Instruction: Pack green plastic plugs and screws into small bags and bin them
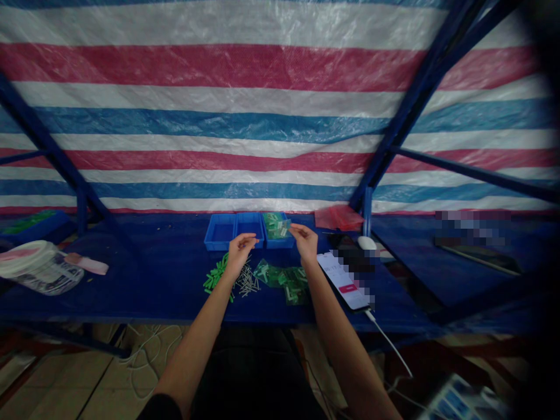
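My right hand (305, 240) pinches the edge of a small clear plastic bag (285, 227) above the right-hand blue bin (280, 242). That bin holds more small bags with green contents. My left hand (241, 249) hovers in front of the middle blue bin (249, 220), thumb and fingers together; whatever is between them is too small to make out. Below it lie a pile of green wall plugs (214, 275) and a pile of metal screws (248, 281). Several filled green-tinted bags (294, 284) lie on the table between my forearms.
A phone (345, 283) with a white cable lies right of my right forearm, near a white mouse (366, 242). Red plastic sheets (336, 217) sit behind. A white bucket (44, 268) stands at left. Blue frame posts (400, 116) rise before a striped tarp.
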A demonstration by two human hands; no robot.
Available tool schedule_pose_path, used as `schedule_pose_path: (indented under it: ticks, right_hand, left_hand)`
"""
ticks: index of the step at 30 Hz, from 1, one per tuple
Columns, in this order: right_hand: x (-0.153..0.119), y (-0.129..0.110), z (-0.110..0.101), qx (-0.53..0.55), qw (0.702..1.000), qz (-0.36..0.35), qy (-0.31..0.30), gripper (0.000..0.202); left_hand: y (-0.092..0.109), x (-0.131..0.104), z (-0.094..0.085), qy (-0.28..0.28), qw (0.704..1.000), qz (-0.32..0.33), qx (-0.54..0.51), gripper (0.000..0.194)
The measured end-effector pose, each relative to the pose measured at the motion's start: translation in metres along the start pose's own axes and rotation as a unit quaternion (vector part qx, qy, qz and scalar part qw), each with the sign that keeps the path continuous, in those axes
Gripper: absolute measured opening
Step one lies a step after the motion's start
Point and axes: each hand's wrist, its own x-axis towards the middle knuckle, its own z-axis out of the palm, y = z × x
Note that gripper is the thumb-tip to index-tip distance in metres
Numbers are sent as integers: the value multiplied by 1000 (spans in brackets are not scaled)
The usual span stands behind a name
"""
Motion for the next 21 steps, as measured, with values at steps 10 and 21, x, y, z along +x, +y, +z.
schedule_pose_path:
  ticks: [10, 21]
  right_hand:
    - [-3, 3, -1, -142, 989, -22, -20, 36]
    - [-8, 0, 3, -258, 960, -96, -57, 37]
  left_hand:
    - [-1, 0, 0, -1, 1000, -1, 10, 23]
    - [-7, 2, -1, -12, 1000, 4, 15, 24]
